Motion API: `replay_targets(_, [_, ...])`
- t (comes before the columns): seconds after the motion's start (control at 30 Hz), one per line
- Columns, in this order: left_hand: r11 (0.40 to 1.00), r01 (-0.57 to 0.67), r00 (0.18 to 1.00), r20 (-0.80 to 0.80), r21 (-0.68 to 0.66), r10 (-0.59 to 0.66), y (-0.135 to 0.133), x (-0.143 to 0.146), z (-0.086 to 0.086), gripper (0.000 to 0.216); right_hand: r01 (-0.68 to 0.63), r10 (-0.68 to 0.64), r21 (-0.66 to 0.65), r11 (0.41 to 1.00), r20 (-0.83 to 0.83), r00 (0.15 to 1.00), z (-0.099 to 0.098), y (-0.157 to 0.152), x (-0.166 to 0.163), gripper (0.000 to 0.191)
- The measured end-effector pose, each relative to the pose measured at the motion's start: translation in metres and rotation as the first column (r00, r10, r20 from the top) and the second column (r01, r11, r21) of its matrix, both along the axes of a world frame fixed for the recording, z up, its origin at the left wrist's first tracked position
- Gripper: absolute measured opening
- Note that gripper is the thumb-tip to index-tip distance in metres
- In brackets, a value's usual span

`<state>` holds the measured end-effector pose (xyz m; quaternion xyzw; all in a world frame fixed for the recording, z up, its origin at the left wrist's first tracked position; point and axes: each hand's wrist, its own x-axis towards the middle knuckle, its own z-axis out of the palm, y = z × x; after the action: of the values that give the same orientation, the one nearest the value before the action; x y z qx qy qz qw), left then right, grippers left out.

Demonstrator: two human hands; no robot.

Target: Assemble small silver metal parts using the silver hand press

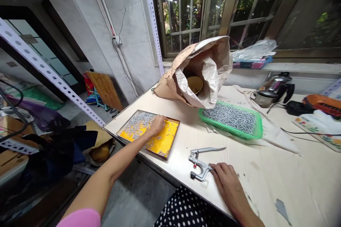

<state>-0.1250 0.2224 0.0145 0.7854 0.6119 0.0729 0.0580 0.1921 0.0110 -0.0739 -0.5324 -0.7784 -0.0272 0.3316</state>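
My left hand (157, 124) reaches into a shallow yellow tray (168, 143) at the table's left edge and rests, fingers curled, among several small silver metal pieces; whether it holds any I cannot tell. My right hand (226, 179) lies on the table near the front edge, fingers bent, touching the end of silver hand pliers (199, 161) that lie flat. A green tray (258, 128) heaped with the same silver pieces sits farther back.
A crumpled brown paper sack (205, 67) lies open behind the green tray, a round bowl inside it. A metal kettle (270, 88), black cables and an orange object are at the right. Perforated shelf rails and clutter stand left of the table.
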Motion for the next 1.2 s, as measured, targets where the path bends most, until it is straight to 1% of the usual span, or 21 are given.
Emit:
replay_targets(0.07, [1.000, 0.011, 1.000, -0.002, -0.001, -0.011, 0.008, 0.009, -0.006, 0.041, 0.005, -0.005, 0.006, 1.000, -0.005, 1.000, 0.001, 0.000, -0.001, 0.026])
replay_targets(0.13, [1.000, 0.020, 1.000, -0.011, -0.010, -0.020, 0.012, 0.014, -0.009, 0.034, 0.003, -0.003, 0.008, 1.000, -0.005, 1.000, 0.003, 0.000, -0.002, 0.026])
replay_targets(0.23, [1.000, 0.020, 0.999, -0.027, -0.004, -0.020, 0.010, 0.012, -0.009, 0.027, 0.011, -0.011, 0.007, 1.000, -0.002, 1.000, 0.006, -0.001, -0.002, 0.026])
replay_targets(0.33, [0.999, 0.013, 0.999, -0.035, 0.033, -0.012, 0.005, 0.005, -0.008, 0.033, -0.009, 0.009, -0.016, 1.000, 0.019, 1.000, 0.003, 0.000, 0.000, 0.022])
replay_targets(0.43, [0.999, 0.038, 0.998, -0.047, 0.039, -0.036, 0.003, 0.003, -0.010, 0.038, -0.008, 0.009, -0.040, 0.999, 0.026, 1.000, 0.000, 0.000, 0.002, 0.020])
replay_targets(0.6, [0.997, 0.044, 0.998, -0.054, 0.069, -0.040, 0.007, 0.014, -0.013, 0.029, -0.006, 0.006, -0.007, 1.000, 0.005, 1.000, 0.005, 0.000, -0.001, 0.021])
replay_targets(0.73, [0.993, 0.050, 0.998, -0.048, 0.103, -0.045, 0.008, 0.021, -0.013, 0.031, 0.009, -0.009, 0.018, 1.000, -0.014, 1.000, 0.013, -0.001, -0.005, 0.023])
replay_targets(0.83, [0.991, 0.080, 0.996, -0.050, 0.103, -0.075, 0.008, 0.021, -0.014, 0.032, 0.006, -0.006, 0.017, 1.000, -0.009, 1.000, 0.016, -0.001, -0.006, 0.022])
replay_targets(0.93, [0.989, 0.124, 0.991, -0.050, 0.085, -0.120, 0.008, 0.017, -0.013, 0.027, 0.004, -0.004, 0.024, 1.000, -0.001, 1.000, 0.016, -0.001, -0.005, 0.022])
replay_targets(1.07, [0.985, 0.160, 0.987, -0.021, 0.064, -0.159, 0.003, 0.014, -0.010, 0.026, 0.006, -0.007, 0.018, 1.000, 0.005, 1.000, 0.015, -0.002, -0.004, 0.021])
replay_targets(1.13, [0.988, 0.141, 0.990, 0.010, 0.067, -0.142, -0.003, 0.016, -0.008, 0.026, 0.007, -0.007, -0.002, 1.000, 0.013, 1.000, 0.014, -0.002, -0.003, 0.021])
replay_targets(1.2, [0.996, 0.079, 0.996, 0.042, 0.046, -0.081, -0.008, 0.020, -0.007, 0.023, 0.004, -0.003, -0.028, 1.000, 0.027, 1.000, 0.011, -0.002, -0.001, 0.021])
